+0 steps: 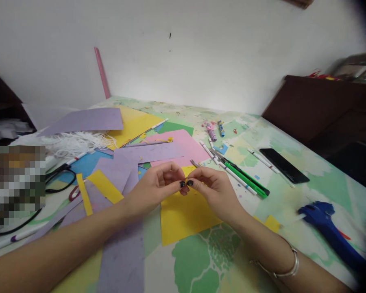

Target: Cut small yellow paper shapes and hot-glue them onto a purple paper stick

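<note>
My left hand and my right hand meet fingertip to fingertip at the middle of the table. Both are closed in a pinch, thumbs against index fingers. Whatever lies between the fingertips is tiny and mostly hidden; only a yellowish speck shows. Beneath the hands lies a yellow paper sheet, partly covered by them. A pink paper sheet is just behind, with a lilac paper strip across it. To the right of my right hand is a green utility knife, near scissors tips.
A blue glue gun lies at the right, a black phone behind it. White marker pens and crayons are scattered about. At left are yellow strips, white yarn, black glasses and lilac paper.
</note>
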